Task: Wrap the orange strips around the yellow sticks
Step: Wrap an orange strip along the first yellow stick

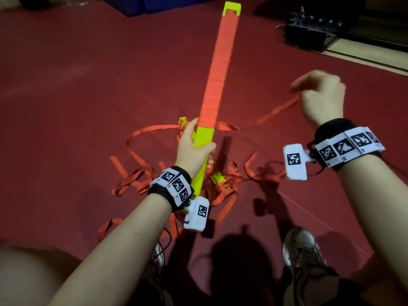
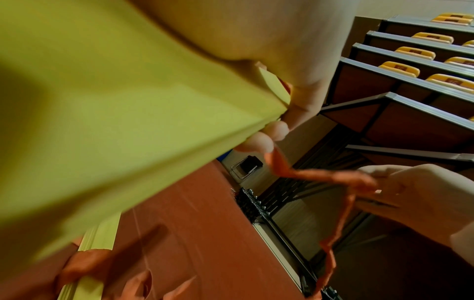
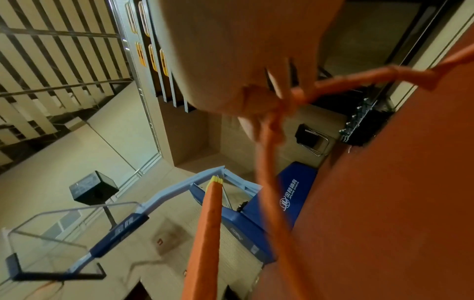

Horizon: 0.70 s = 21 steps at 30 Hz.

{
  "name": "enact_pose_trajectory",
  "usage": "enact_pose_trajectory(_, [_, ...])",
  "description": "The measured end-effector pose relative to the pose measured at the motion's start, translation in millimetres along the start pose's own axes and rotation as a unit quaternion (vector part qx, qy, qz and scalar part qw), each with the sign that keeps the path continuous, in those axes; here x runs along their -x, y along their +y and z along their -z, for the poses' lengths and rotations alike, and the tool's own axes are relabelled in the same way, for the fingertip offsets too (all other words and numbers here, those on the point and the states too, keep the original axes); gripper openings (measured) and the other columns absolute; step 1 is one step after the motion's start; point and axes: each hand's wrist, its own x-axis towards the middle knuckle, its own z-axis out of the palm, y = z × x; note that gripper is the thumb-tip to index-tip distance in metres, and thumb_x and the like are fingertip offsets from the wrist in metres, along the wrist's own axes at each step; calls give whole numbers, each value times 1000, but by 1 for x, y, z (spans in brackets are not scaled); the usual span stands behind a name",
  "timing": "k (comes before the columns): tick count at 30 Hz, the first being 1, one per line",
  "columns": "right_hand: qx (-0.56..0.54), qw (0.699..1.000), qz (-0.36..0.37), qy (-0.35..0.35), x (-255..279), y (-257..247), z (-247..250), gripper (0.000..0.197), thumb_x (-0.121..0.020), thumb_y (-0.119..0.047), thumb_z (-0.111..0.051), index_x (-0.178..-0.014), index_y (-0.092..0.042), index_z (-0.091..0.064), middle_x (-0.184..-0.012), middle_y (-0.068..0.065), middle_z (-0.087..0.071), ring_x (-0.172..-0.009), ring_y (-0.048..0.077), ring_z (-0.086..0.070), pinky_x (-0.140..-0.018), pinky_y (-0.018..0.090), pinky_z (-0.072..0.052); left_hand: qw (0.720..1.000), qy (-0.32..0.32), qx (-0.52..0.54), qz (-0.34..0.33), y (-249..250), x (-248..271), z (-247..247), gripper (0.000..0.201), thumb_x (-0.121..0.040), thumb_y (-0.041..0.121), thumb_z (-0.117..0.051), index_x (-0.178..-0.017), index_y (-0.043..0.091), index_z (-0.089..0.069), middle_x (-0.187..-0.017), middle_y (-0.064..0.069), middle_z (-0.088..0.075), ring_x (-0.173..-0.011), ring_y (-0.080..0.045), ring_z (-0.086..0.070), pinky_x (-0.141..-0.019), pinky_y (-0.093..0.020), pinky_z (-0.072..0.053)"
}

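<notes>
A long yellow stick [image 1: 204, 138] points away from me, wound with orange strip [image 1: 218, 69] along most of its length; its far tip and near end are bare yellow. My left hand [image 1: 192, 149] grips the bare near part, also seen close up as the yellow stick [image 2: 115, 101]. My right hand [image 1: 320, 96] is held out to the right and pinches the free orange strip [image 1: 278, 111], which runs back to the stick. The left wrist view shows that strip [image 2: 320, 174] stretched from the left fingertips [image 2: 259, 142] to the right hand [image 2: 410, 192]. The right wrist view shows the strip [image 3: 271, 130] pinched.
Loose orange strips [image 1: 136, 180] lie tangled on the dark red floor [image 1: 66, 96] near my feet, with other yellow sticks [image 1: 219, 180] among them. A black rack [image 1: 313, 29] stands at the far right. My shoe [image 1: 302, 250] is below. A blue padded base [image 3: 295, 188] stands far off.
</notes>
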Motion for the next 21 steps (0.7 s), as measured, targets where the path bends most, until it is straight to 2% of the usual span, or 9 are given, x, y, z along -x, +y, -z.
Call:
enact_pose_trajectory(4, [159,968,-75,-178,9,6,-17,41,-78,-4,-44,-99,-21,-75,-112,23,-70,-111,40,-63,-100,39,-50,1000,-15,-5,-5,-2,3,-4,68,-82,-6,-67,-131,38,-50,-79,-16,-62,-54,-27,-54,-54,-37,-50])
enact_pose_trajectory(7, [120,963,-53,-237,23,-1,-35,46,-81,1,-47,-114,-19,-73,-122,14,-69,-120,31,-60,-98,28,-45,999,-36,8,9,-1,5,-6,69,-80,-1,-70,-120,53,-52,-81,-15,-63,-54,-26,-52,-57,-36,-48])
enact_pose_trajectory(9, [16,965,-35,-258,33,-5,-54,46,-76,2,-51,-111,-21,-71,-117,6,-71,-115,22,-63,-95,26,-45,996,-70,41,29,1,8,-8,68,-82,-12,-64,-128,37,-53,-78,-20,-58,-48,-24,-48,-46,-29,-44])
enact_pose_trajectory(11, [-120,952,-52,-276,41,-8,-71,45,-76,11,-53,-108,-16,-67,-108,8,-71,-101,17,-64,-87,29,-51,992,-104,62,43,3,10,-11,68,-82,-16,-59,-136,24,-49,-75,-20,-57,-45,-22,-46,-46,-28,-40])
enact_pose_trajectory(13, [-207,934,-63,-284,52,-12,-82,42,-78,23,-50,-104,-6,-65,-92,6,-68,-81,6,-63,-70,18,-49,988,-133,66,49,6,13,-13,67,-84,-15,-58,-137,24,-48,-71,-18,-56,-44,-21,-46,-48,-29,-39])
enact_pose_trajectory(16, [-257,927,-42,-268,64,-11,-93,37,-81,25,-53,-94,-6,-68,-83,-2,-70,-69,-4,-61,-69,15,-49,979,-179,81,48,12,17,-15,66,-87,-14,-58,-140,22,-46,-67,-19,-52,-43,-22,-46,-45,-29,-40])
enact_pose_trajectory(18, [-276,928,-43,-246,66,-6,-95,38,-82,23,-56,-82,-13,-69,-75,-8,-71,-71,2,-64,-73,24,-55,976,-200,82,41,14,18,-16,68,-86,-15,-59,-143,20,-45,-66,-21,-51,-43,-23,-46,-43,-28,-41])
enact_pose_trajectory(20, [-287,927,-71,-230,65,-2,-96,35,-83,22,-55,-75,-11,-67,-73,5,-69,-72,20,-64,-72,37,-56,974,-211,75,38,15,18,-16,70,-85,-16,-60,-144,19,-43,-67,-22,-51,-44,-24,-47,-42,-29,-42])
enact_pose_trajectory(21, [-290,926,-82,-228,65,0,-95,32,-83,21,-54,-74,-8,-67,-73,12,-66,-69,24,-61,-66,37,-54,974,-214,71,36,15,18,-16,71,-85,-16,-61,-144,18,-43,-68,-23,-52,-45,-24,-47,-42,-29,-42])
